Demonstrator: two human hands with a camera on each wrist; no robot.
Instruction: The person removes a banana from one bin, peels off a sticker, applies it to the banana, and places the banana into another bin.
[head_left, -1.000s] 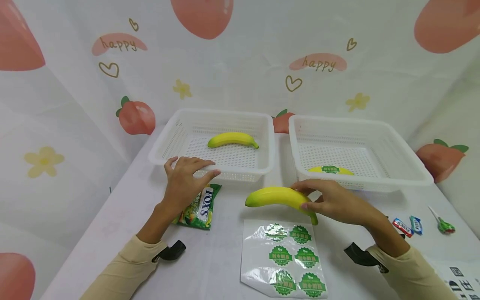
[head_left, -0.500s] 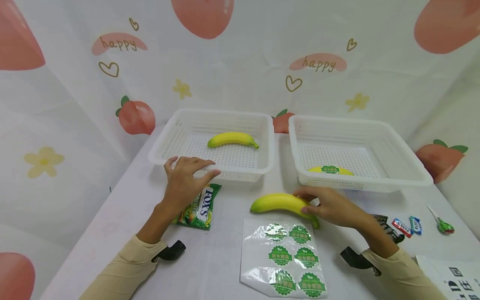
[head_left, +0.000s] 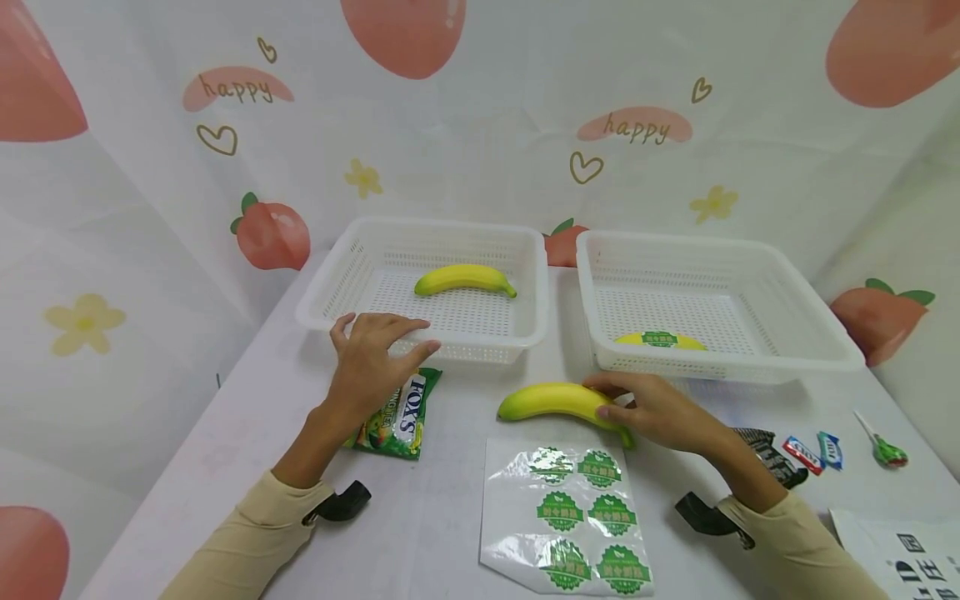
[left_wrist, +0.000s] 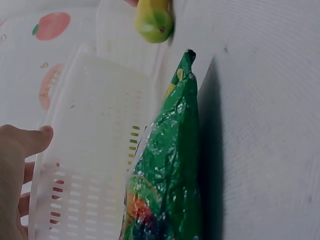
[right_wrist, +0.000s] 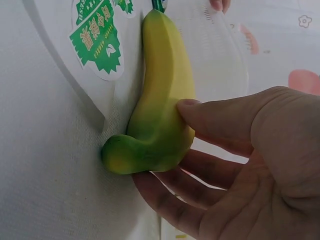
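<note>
My right hand pinches a yellow banana near its green stem end, thumb on one side and fingers on the other. In the right wrist view the stem of that banana is close to the white tabletop; I cannot tell if it touches. My left hand is at the front rim of the left white basket, its fingers loosely bent and holding nothing visible. Under that hand lies a green FOX'S candy bag, partly hidden. A sheet of round green stickers lies in front of the banana.
Another banana lies in the left basket. In the right basket is a banana with a green sticker. To the right are a black-striped packet, small wrapped candies, a lollipop and a printed white sheet.
The right hand and its banana have come down toward the table and slightly toward me, then risen a little. The black-striped packet has come into view. The left hand stays in place.
</note>
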